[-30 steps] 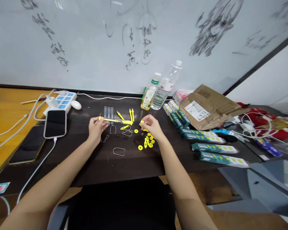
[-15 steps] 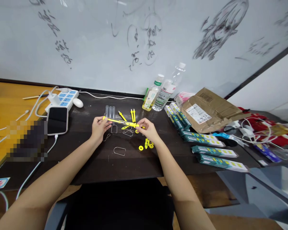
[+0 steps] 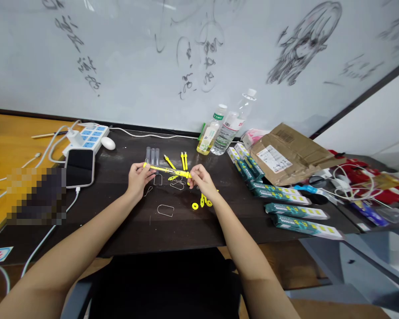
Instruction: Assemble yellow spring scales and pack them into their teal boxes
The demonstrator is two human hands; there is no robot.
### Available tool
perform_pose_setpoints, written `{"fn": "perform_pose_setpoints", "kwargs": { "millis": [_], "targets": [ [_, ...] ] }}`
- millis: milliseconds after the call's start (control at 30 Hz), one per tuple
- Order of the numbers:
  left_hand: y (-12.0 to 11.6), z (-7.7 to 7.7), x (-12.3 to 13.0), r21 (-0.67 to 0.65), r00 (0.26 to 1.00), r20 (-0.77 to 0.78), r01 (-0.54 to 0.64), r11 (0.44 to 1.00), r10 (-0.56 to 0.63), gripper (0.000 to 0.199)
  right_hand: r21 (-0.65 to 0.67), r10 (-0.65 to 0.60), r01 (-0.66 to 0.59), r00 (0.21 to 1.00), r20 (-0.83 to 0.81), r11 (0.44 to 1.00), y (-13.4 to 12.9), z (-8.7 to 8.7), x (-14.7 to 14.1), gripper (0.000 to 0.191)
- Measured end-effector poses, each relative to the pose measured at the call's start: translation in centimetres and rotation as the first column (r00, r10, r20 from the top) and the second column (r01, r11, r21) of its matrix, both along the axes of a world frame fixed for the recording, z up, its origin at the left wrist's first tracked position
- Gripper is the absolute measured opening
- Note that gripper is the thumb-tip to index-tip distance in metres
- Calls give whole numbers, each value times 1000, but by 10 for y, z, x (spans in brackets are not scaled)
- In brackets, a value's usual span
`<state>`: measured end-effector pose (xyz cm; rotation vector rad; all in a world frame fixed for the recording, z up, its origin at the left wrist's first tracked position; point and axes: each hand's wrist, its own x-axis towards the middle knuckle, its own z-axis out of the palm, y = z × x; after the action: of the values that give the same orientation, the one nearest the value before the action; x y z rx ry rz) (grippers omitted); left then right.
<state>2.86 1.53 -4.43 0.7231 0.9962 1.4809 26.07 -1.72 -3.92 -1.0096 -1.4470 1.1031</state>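
Note:
A slim yellow and clear tube [image 3: 164, 169] is held nearly level above the dark table. My left hand [image 3: 138, 178] pinches its left end; my right hand [image 3: 200, 179] has its fingers closed on the right end. Behind my left hand lie three clear tubes [image 3: 153, 156]. Yellow rods [image 3: 184, 161] rest beyond the held tube, with another yellow rod [image 3: 169, 161] beside them. Bent metal wires [image 3: 165, 210] lie between and in front of my hands. Near my right wrist are yellow rings [image 3: 195, 206] and small yellow parts [image 3: 202, 200], partly covered by the hand.
Two bottles [image 3: 209, 133] stand by the whiteboard [image 3: 133, 66]. Several green boxes [image 3: 307, 226] and a cardboard package [image 3: 282, 155] lie to the right. On the left are a phone [image 3: 80, 167], a power strip [image 3: 92, 136], a white mouse-like object [image 3: 108, 143] and cables.
My right hand has shifted slightly left along the held tube's right end, its fingers drawn closer together. My left hand keeps its hold almost unmoved. The view has shifted slightly.

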Motion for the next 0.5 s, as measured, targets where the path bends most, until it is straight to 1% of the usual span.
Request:
{"fn": "perform_pose_setpoints", "kwargs": {
  "millis": [100, 167, 267, 367, 500],
  "targets": [
    [1, 1, -1, 3, 1000, 6, -9, 1000, 9, 21, 7, 46, -45, 999, -9, 999, 0, 0, 1, 36],
    [1, 1, -1, 6, 1000, 5, -2, 1000, 2, 21, 13, 51, -52, 999, 13, 999, -1, 0, 1, 35],
    [-1, 2, -1, 5, 1000, 3, 5, 1000, -5, 21, 4, 17, -17, 996, 83, 1000, -1, 0, 2, 30],
    [-2, 3, 0, 1, 1000, 0, 1, 1000, -1, 23, 16, -35, 33, 990, 134, 999, -2, 0, 1, 31],
    [-1, 3, -1, 9, 1000, 3, 0, 1000, 0, 24, 47, -65, 57, 978, 200, 997, -3, -2, 0, 32]
  ]
}}
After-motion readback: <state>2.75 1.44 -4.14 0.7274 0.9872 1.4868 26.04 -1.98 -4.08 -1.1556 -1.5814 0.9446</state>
